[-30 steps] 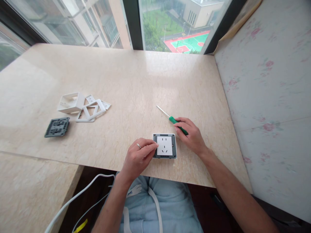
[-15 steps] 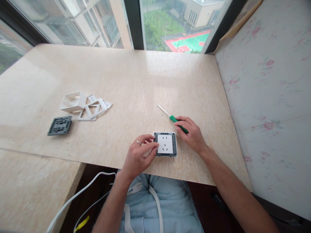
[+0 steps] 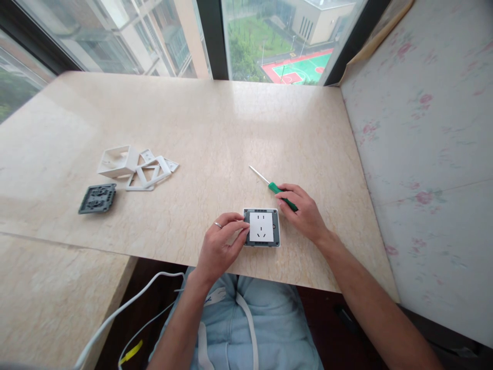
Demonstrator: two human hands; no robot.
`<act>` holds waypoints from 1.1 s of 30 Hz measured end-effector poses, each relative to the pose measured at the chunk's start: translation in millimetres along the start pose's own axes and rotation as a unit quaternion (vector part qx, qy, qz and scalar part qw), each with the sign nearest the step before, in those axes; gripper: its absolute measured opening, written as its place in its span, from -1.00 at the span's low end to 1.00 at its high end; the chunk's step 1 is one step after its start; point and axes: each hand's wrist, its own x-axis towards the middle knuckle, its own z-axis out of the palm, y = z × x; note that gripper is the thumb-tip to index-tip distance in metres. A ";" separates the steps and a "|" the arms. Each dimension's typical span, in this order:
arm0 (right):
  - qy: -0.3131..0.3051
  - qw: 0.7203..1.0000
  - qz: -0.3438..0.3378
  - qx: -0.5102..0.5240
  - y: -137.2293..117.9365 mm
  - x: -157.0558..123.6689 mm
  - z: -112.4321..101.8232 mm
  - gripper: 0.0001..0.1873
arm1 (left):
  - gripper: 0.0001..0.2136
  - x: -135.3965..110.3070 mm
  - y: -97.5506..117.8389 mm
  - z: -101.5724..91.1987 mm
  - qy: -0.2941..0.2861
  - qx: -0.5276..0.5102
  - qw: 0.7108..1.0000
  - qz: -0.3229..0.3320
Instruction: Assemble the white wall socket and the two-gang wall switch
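Table [image 3: 200,128]: left hand [image 3: 220,245] holds socket [image 3: 262,227], right hand [image 3: 304,213] grips screwdriver [image 3: 274,187].

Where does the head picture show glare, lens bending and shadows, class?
Head view: window daylight glares on the far table; the wide lens bows the table's near edge and tilts the window frame; faint, soft shadows lie beside the left hand and right hand; socket and screwdriver look sharp.

Left grip [image 3: 221,246] pinches the socket [image 3: 262,227] at its nine o'clock edge, flat on the desk [image 3: 215,133]. Right grip [image 3: 304,213], at its one o'clock, clasps the green screwdriver [image 3: 275,188], shaft pointing to ten o'clock.
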 end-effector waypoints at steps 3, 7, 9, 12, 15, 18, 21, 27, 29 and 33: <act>-0.002 1.000 0.001 0.000 -0.7 0.4 -0.5 -0.80 | -0.90 0.1 0.6 -0.2 0.002 0.003 1.000 0.000; -0.007 1.000 0.005 0.003 -1.2 0.5 -0.8 -0.79 | -0.92 0.8 3.9 0.7 0.003 0.012 1.000 -0.023; -0.006 1.000 0.005 0.003 -1.2 0.4 -0.7 -0.79 | -0.93 0.4 5.3 2.2 0.005 0.016 0.999 -0.033; -0.004 1.000 0.006 0.000 -1.3 0.2 -0.3 -0.79 | -0.94 -1.5 5.1 4.8 0.010 0.023 0.999 -0.029; -0.005 1.000 0.006 0.001 -1.2 0.2 -0.2 -0.79 | -0.95 -3.9 3.1 6.6 0.009 0.031 0.999 -0.017; -0.006 1.000 0.003 0.002 -0.8 0.3 -0.2 -0.80 | -0.95 -5.2 1.7 7.7 0.013 0.040 0.999 -0.010; -0.005 1.000 -0.002 0.003 -0.5 0.1 -0.2 -0.81 | -0.92 -5.4 1.6 8.6 0.019 0.050 0.999 -0.002; -0.006 1.000 -0.002 0.001 -0.3 0.0 -0.3 -0.80 | -0.89 -5.4 0.2 9.1 0.013 0.053 0.999 0.005; -0.007 1.000 -0.003 -0.001 -0.2 0.0 -0.3 -0.80 | -0.90 -5.9 -0.9 8.8 0.014 0.042 0.999 0.003; -0.004 1.000 -0.007 -0.004 0.1 -0.2 0.0 -0.80 | -0.91 -6.4 -1.5 8.1 0.018 0.020 1.000 -0.003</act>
